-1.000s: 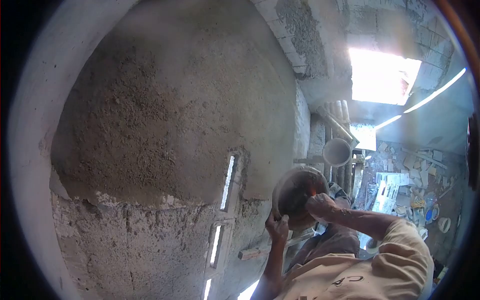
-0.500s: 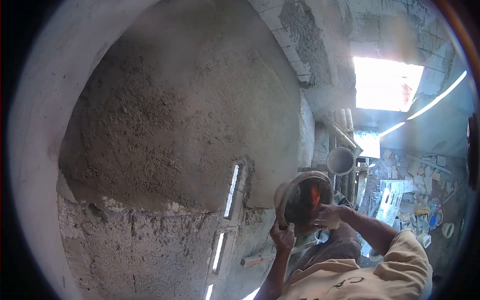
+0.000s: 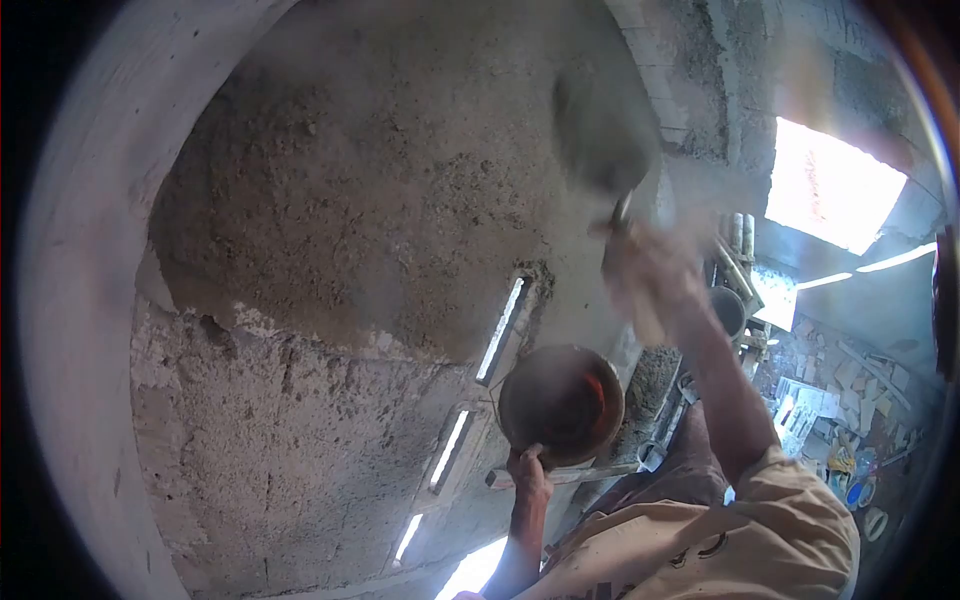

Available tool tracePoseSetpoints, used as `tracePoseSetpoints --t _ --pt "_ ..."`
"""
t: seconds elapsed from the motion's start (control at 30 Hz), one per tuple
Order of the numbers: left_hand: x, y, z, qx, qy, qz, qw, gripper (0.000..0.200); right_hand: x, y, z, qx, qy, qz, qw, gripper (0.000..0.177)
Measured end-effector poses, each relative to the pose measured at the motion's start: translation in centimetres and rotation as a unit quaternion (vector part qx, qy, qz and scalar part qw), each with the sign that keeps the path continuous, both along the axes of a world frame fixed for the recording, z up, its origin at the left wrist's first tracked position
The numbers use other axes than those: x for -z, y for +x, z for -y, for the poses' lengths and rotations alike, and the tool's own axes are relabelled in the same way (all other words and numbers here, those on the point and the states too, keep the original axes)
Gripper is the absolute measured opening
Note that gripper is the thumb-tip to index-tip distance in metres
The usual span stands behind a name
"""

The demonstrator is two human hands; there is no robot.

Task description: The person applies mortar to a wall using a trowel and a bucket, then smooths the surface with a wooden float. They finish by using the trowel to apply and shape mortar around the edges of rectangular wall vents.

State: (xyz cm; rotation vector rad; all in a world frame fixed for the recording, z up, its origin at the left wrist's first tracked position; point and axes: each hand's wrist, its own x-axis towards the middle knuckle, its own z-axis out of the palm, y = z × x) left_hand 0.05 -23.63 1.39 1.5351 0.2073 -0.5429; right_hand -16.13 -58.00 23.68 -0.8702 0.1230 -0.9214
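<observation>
My left hand (image 3: pixel 531 474) grips the near rim of a round bowl (image 3: pixel 512 425), thumb over the edge. The bowl is tilted so its dark inside faces me, with a reddish patch in it. Raised beside the wall, my right hand (image 3: pixel 655 275) is smeared by motion and wrapped round the handle of a trowel (image 3: pixel 605 135). The trowel's broad grey blade points away from me and overlaps the plastered wall (image 3: pixel 340 210) in this view. Rough brown mortar covers much of that wall.
A bucket (image 3: pixel 727 312) stands on wooden planks to the right, beside several poles (image 3: pixel 740 240). Narrow bright slots (image 3: pixel 500 330) pierce the wall. A bright window opening (image 3: pixel 835 185) is at upper right, and rubble (image 3: pixel 860 375) litters the floor below.
My right hand has left the bowl and swung up and away with the trowel toward the wall. The bowl has shifted left and down in my left hand; the view has turned somewhat.
</observation>
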Motion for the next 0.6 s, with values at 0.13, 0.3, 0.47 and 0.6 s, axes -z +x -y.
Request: tracePoseSetpoints --t 0.13,0.3,0.47,0.6 --pt "-2.5 -1.3 -5.2 -0.042 0.059 0.005 0.997 0.037 -8.6 1.7 3.4 0.469 -0.103 -0.051 0.875 0.024" --pt "1.9 -1.2 -10.2 -0.087 0.036 0.01 0.996 0.04 -4.3 9.6 9.7 0.719 -0.216 -0.287 0.595 0.031" --pt "7.1 -0.6 -11.8 -0.027 0.089 0.064 0.994 0.04 10.7 9.9 1.1 -0.033 -0.611 -0.43 0.664 0.032" --pt "6.2 -2.5 -11.1 0.101 0.221 0.088 0.966 0.034 18.1 3.4 -8.9 -0.232 -0.459 -0.503 0.695 0.023"
